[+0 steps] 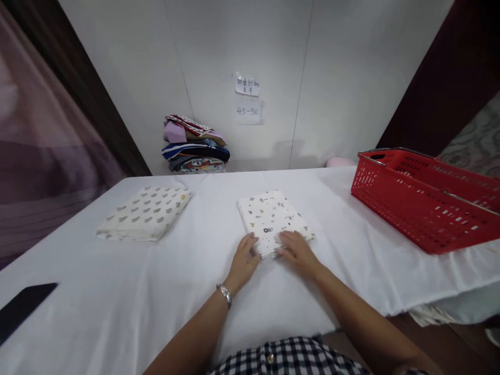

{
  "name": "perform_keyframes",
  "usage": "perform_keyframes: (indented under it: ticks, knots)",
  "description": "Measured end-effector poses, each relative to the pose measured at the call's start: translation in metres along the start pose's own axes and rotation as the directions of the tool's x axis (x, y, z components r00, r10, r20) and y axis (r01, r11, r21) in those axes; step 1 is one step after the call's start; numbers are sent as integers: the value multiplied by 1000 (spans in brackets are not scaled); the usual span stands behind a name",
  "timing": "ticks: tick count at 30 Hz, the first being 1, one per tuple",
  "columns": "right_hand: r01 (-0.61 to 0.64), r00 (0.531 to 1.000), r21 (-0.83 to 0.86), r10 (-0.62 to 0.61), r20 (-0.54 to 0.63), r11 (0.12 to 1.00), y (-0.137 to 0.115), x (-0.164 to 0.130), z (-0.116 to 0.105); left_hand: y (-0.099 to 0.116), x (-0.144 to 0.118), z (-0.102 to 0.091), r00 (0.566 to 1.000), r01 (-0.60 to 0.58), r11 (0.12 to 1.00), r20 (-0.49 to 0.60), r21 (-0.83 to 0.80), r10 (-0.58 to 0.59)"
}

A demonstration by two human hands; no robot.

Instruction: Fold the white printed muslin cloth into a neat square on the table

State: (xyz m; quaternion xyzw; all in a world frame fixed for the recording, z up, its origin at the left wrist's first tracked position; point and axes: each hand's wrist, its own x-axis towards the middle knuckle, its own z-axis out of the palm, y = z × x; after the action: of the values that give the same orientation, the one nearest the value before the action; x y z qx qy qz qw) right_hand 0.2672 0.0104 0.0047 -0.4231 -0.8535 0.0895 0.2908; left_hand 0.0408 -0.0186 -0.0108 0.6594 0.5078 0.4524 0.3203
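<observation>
**Both hands at the near edge of a folded printed cloth**

Centre of the white-covered table (128, 312): 1 small white folded cloth with scattered dark motifs (273, 219), lying flat as a neat rectangle, angled a little to the right. It looks fully folded; no loose flap shows. Well apart to the left lies a 2nd folded cloth, cream with grey-green shapes (145, 213), also squared off. Judging from this, 2 pieces appear done.

Left hand (245, 259): fingers loosely extended, tips touching the cloth's near left corner, silver wristwatch (225, 294) on the wrist. Right hand (297, 251): flat, palm down, resting on the near right edge. Neither hand is closed around the fabric; both press or steady it rather than pinch it.

Surroundings: red plastic slotted basket (425, 203) at the right of the table, contents not visible. Stack of mixed coloured fabrics (194, 146) against the back wall. Dark flat object (23, 307) at the lower left edge.
</observation>
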Motion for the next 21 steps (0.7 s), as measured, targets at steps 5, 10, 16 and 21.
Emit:
perform_keyframes:
  ticks: [5,10,16,21]
  knots:
    - [-464,868,112,476,-137,879,63,12,-18,4,21,1,904,405,894,-64,-194,-423]
    - [-619,773,133,630,-72,774,84,27,-19,0,39,13,909,384,915,-120,-124,-398]
    - [-492,861,167,506,-51,855,28,7,-3,-15,69,-31,955,293,942,-103,164,-279]
    - [-341,938,487,259,230,804,-49,-29,19,-23,98,-112,943,321,787,-260,526,-210]
